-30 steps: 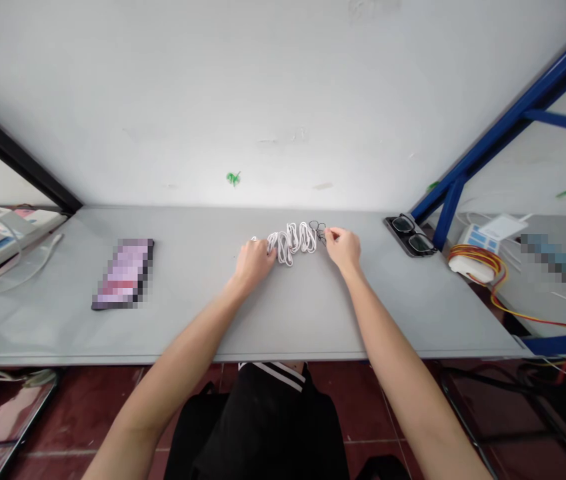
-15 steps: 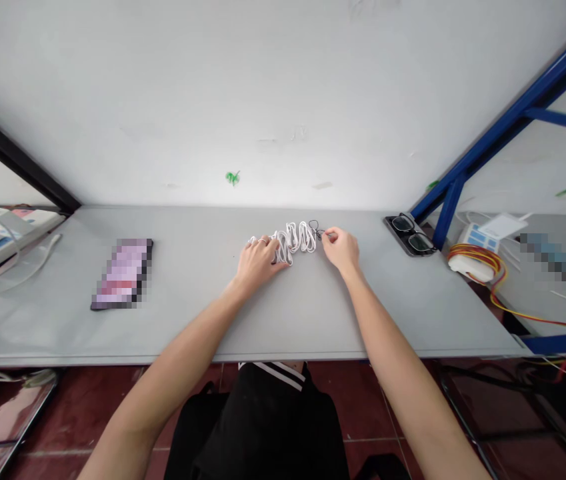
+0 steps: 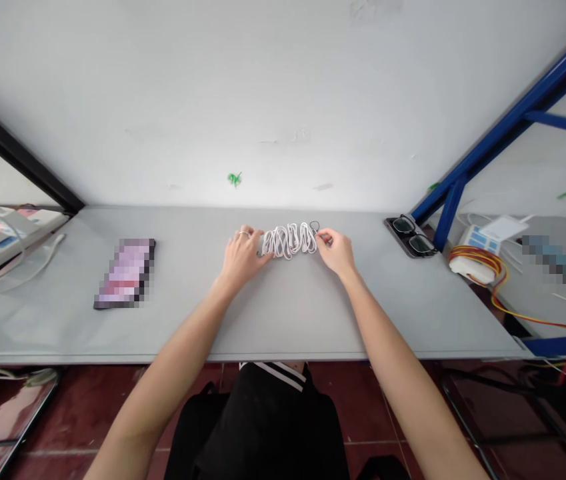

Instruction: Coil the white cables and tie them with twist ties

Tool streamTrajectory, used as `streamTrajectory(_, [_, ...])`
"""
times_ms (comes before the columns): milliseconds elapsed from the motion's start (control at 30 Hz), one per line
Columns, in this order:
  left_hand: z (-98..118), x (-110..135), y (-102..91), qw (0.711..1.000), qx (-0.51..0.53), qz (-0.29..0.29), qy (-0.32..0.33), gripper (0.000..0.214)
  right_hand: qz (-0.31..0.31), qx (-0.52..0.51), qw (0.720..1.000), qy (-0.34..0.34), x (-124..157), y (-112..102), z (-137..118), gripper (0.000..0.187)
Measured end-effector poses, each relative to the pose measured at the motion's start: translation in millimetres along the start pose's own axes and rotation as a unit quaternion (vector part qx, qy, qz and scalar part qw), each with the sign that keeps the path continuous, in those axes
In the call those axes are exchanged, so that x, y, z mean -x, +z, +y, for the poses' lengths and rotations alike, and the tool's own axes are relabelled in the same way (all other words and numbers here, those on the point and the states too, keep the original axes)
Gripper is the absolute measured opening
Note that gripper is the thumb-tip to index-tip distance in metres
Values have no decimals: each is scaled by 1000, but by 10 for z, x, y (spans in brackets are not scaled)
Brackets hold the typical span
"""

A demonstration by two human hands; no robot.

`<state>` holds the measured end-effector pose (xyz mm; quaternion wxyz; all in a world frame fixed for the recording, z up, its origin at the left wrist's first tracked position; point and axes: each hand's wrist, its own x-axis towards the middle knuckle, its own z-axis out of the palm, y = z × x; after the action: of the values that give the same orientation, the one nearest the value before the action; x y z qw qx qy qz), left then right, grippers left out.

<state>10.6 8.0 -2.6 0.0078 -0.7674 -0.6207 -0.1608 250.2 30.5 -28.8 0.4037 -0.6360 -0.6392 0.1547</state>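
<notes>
Several white cables, folded into loops, lie side by side in a row on the grey table between my hands. At the row's left end is my left hand, with thumb and fingers apart around the nearest coil; whether it touches the coil I cannot tell. A ring shows on one finger. Close against the right end, my right hand has its thumb and forefinger pinched on a thin black cord, part of which loops out above the fingertips. The fingers hide the rest of the cord.
A blurred-out phone-like slab lies on the left. Glasses rest on a dark flat object at right, near the blue frame. Beyond are a power strip and red-yellow wires. The wall rises behind the table.
My left hand has shifted left off the white cables, uncovering more loops. My right hand has come slightly left, closer to the row, still pinching the black cord.
</notes>
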Motion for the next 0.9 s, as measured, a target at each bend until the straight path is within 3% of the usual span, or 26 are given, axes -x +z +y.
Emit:
streamTrajectory(100, [-93,35,-70,995,-10,-72,-68,53,-17,-22,999,-17,27,14,-43,25])
streamTrajectory(167, [-138,45,-79,988,-12,-122,-93,43,-30,-34,999,-28,49,28,-76,24])
streamTrajectory(233, [-168,40,-68,985,-14,-134,-104,32,-41,-45,998,-34,73,40,-116,23])
streamTrajectory(400, [-195,-6,-58,990,11,-66,-125,27,-69,-100,992,-45,138,66,-241,21])
streamTrajectory(600, [-30,25,-102,975,199,47,-88,31,-155,-209,965,-35,203,126,-345,30])
streamTrajectory(800, [222,112,29,969,244,41,-15,34,-290,-342,893,39,231,186,-367,44])
streamTrajectory(900, [252,121,103,971,237,36,17,34,-280,-342,897,12,247,199,-378,38])
